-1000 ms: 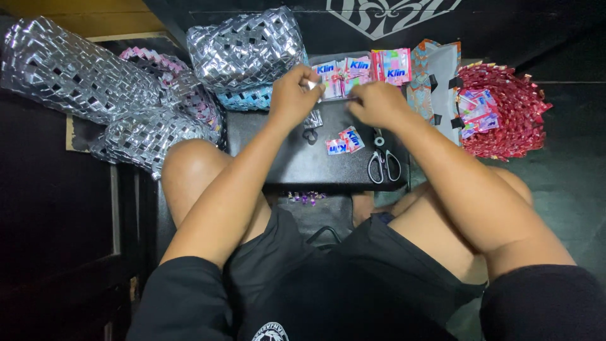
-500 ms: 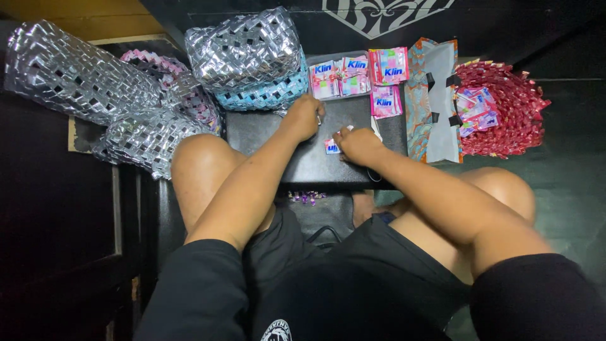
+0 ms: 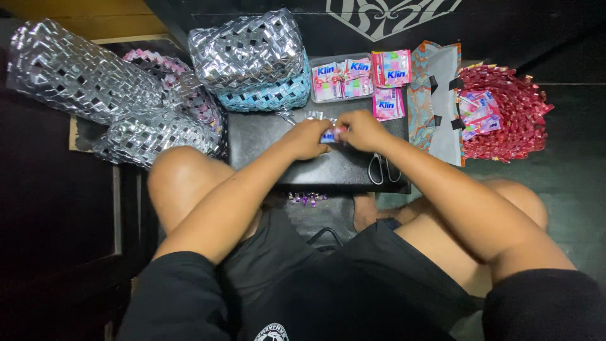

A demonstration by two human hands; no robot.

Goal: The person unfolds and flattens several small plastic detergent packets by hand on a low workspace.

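Black and smooth, the low counter point(image 3: 315, 167) sits between the person's bare knees, and both hands meet above its far half. The left hand point(image 3: 307, 137) and the right hand point(image 3: 361, 129) are curled with fingertips pressed together, pinching between them a small folded sachet strip point(image 3: 331, 135) (blue, white and a touch of pink) that is held just above the counter top. Scissors point(image 3: 381, 169) lie flat on the counter just beside the right forearm. Beyond the hands a clear tray point(image 3: 317, 96) holds pink and blue sachets, with more pink sachets point(image 3: 389, 85) next to it. A silver woven basket point(image 3: 249, 53) with a blue base stands to the left, and a red woven basket point(image 3: 511, 117) to the right.
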